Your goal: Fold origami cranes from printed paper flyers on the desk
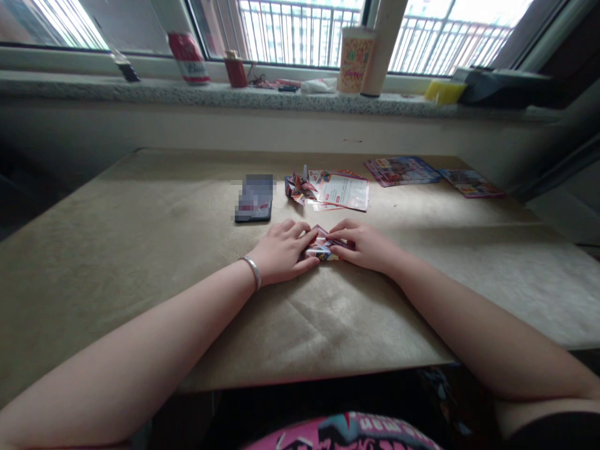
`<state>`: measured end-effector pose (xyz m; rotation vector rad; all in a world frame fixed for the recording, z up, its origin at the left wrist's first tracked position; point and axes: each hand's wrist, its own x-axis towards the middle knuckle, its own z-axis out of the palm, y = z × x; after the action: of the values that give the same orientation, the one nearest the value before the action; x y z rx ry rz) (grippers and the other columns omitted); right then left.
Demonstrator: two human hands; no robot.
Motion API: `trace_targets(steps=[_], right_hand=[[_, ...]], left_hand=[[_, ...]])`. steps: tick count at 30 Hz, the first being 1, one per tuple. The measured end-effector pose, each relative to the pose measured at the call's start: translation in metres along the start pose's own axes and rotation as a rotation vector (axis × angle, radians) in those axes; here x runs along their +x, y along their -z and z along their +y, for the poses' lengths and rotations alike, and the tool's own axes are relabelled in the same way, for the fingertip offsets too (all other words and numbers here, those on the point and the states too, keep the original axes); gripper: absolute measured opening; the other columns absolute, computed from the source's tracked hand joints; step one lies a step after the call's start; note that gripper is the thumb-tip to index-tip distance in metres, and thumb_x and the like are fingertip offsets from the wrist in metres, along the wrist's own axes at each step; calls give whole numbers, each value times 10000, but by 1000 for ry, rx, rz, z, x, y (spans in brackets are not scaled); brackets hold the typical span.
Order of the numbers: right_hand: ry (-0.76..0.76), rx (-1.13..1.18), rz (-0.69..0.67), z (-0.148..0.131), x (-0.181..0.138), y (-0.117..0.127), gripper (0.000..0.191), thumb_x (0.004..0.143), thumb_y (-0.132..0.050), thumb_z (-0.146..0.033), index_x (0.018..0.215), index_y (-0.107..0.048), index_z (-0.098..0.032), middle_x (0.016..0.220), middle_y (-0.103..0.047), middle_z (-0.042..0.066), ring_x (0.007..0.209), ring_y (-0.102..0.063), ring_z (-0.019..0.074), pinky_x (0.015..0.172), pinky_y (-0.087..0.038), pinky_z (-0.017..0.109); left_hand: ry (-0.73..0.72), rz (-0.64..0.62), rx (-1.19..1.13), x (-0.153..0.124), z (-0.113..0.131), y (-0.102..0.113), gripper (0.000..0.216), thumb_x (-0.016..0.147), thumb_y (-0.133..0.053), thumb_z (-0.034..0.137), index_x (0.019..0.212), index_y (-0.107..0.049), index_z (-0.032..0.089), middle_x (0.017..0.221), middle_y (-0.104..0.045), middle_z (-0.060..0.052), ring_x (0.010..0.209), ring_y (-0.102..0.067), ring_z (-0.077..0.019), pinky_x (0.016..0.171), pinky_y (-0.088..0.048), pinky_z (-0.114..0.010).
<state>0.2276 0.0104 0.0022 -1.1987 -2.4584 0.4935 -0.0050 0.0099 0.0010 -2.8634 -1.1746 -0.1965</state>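
A small piece of colourful, glossy folded paper (322, 245) lies on the table in front of me, its top coming to a point. My left hand (285, 250), with a silver bangle at the wrist, holds the paper's left side, thumb at the lower edge and index finger on top. From the right, my right hand (359, 245) grips the other side, its fingers bent over the paper. Parts of the paper are hidden beneath the fingers. Just beyond the hands stands a spiky folded-paper piece (300, 187), touching or overlapping some printed sheets (344, 190).
A dark phone-like slab (255, 199) lies beyond my left hand. Printed booklets (403, 170) and another stack (471, 182) rest at the table's far right. On the stone windowsill stand a red can (188, 57), a red bottle (235, 70) and a patterned cup (356, 61).
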Motion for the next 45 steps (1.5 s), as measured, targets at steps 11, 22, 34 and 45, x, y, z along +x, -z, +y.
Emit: trace_targets(steps=[11,22,34,45], right_hand=[[-33,-172,-9,-5,3,-4,425,935,-469,-395,1320,-596,-267,1192,-606,75,965,-612,192,831,-463,303],[-38,-226,-12,-3,3,-5,437,957,-428,-421,1345,-571,-280,1242,-584,72,1003,-610,197,840,-451,301],[68,-290,82,-5,2,-7,409,949,-472,-390,1299,-609,-230,1188,-621,107,1049,-566,253,898,-468,397],[307,-155,69,-1,1,-8,281,855,-648,-391,1048,-723,-200,1053,-700,78,988,-599,217,888,-498,363]], left_hand=[[93,-43,-132,3,-2,-3,647,889,-473,542,1445,-415,217,1360,-482,-105,1280,-393,-305,1102,-309,-472],[62,-19,-109,4,-3,-4,628,890,-477,524,1428,-436,203,1332,-500,-112,1255,-406,-306,1085,-325,-473],[83,-15,-91,3,0,-7,637,892,-477,510,1437,-413,186,1357,-487,-115,1273,-408,-302,1098,-324,-473],[54,-42,-157,1,-6,-13,627,919,-451,516,1435,-387,164,1501,-382,-109,1409,-296,-283,1193,-217,-447]])
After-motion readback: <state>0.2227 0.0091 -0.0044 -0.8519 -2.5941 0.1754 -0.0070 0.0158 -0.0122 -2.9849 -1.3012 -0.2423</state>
